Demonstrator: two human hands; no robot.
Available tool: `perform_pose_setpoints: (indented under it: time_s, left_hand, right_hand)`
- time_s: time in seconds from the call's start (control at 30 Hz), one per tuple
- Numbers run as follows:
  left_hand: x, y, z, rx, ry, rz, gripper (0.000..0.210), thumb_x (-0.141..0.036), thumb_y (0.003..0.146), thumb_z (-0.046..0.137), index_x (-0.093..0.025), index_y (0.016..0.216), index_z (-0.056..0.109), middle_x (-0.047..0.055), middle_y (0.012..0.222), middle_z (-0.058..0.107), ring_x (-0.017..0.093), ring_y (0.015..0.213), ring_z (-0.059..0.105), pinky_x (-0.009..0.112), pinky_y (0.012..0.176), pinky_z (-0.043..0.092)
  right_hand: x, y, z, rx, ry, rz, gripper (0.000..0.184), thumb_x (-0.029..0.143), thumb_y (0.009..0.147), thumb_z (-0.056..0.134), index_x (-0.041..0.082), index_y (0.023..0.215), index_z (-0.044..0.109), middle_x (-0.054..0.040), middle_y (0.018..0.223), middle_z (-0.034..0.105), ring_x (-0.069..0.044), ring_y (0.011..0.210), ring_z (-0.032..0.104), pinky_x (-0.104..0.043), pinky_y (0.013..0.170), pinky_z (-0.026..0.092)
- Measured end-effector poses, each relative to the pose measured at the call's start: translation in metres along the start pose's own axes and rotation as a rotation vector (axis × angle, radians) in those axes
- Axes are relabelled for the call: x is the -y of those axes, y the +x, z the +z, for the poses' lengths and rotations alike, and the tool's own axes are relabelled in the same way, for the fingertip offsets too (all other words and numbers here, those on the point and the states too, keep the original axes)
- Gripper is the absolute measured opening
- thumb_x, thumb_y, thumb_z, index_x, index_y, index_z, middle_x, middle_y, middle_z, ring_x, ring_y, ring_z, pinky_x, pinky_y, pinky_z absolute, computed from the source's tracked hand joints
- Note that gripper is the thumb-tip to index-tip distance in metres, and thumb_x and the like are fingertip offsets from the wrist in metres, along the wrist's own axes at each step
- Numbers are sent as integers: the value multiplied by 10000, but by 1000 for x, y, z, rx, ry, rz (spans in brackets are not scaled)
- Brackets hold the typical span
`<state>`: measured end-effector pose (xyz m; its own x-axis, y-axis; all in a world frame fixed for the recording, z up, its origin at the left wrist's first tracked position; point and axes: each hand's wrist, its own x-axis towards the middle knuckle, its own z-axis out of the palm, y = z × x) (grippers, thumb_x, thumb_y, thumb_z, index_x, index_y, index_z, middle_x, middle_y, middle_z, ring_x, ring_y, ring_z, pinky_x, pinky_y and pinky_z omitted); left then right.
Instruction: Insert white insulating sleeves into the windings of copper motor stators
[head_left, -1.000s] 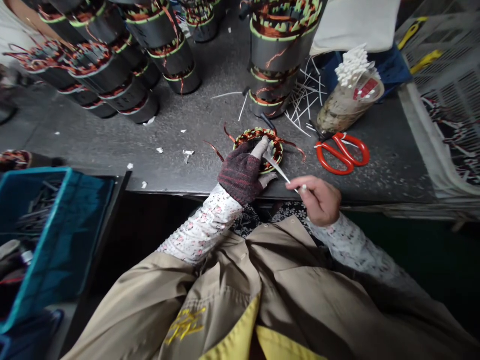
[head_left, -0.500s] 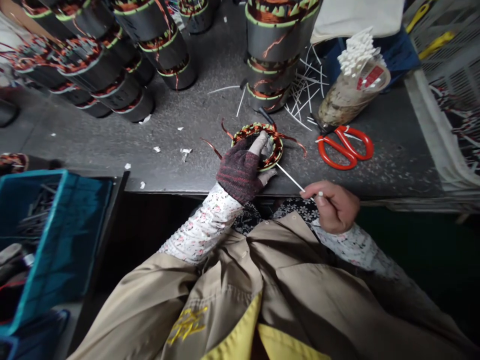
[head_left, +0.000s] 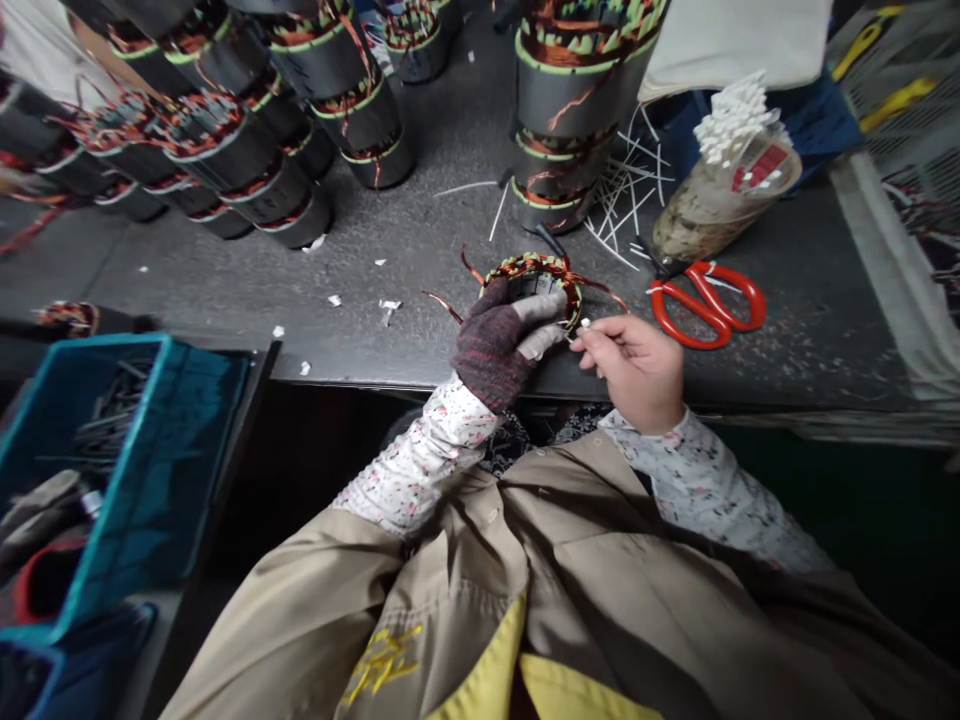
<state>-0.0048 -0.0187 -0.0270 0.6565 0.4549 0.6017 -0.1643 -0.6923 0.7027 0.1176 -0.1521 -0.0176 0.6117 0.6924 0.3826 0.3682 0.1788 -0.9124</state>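
Observation:
A motor stator (head_left: pixel 531 265) stands on the dark bench in front of me, its copper windings and pale green slot liners facing up. Loose copper leads stick out on both sides. My left hand (head_left: pixel 499 335), in a dark knitted glove with pale fingertips, grips the stator's near rim, with fingers over the edge. Bare and pinched, my right hand (head_left: pixel 634 365) is close against the near right rim, holding a thin white cord (head_left: pixel 568 338). A small white end (head_left: pixel 586 324) shows above its fingertips. Most of the cord is hidden.
Red-handled scissors (head_left: pixel 709 305) lie to the right. Behind them leans a container (head_left: pixel 697 215) of white sticks, near scattered white cords (head_left: pixel 626 190). Stacked stators (head_left: pixel 566 90) stand at the back, more (head_left: pixel 240 150) at left. A teal bin (head_left: pixel 124 500) is at lower left.
My right hand has moved left and up to the stator's rim, and the long stretch of white cord no longer shows. My left fingers have shifted right along the rim. The whole view has shifted slightly.

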Motion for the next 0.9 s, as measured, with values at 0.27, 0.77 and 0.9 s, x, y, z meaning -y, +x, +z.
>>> perform_pose_setpoints:
  time_s: [0.27,0.77,0.9]
  left_hand:
    - [-5,6,-4,-26,149,77,181,-334,1003,687,-202,1080,784,60,1059,811,210,1093,752,408,1036,596]
    - [-4,6,-7,60,272,136,221,-315,1010,672,-228,1185,777,39,1104,817,199,1086,765,395,1072,565]
    - [-7,7,-10,100,303,124,216,-319,1037,620,-229,1157,776,20,1064,818,180,1061,762,378,1094,546]
  right_hand:
    - [5,14,-11,115,-208,-92,182,295,921,617,215,764,661,0,686,660,-132,581,570,-290,598,450]
    - [4,21,-9,136,-350,-93,149,266,842,634,220,701,633,10,605,605,-134,519,518,-301,550,374]
    - [10,25,-6,187,-429,-95,223,343,865,628,220,684,584,-7,667,592,-133,532,466,-318,557,337]
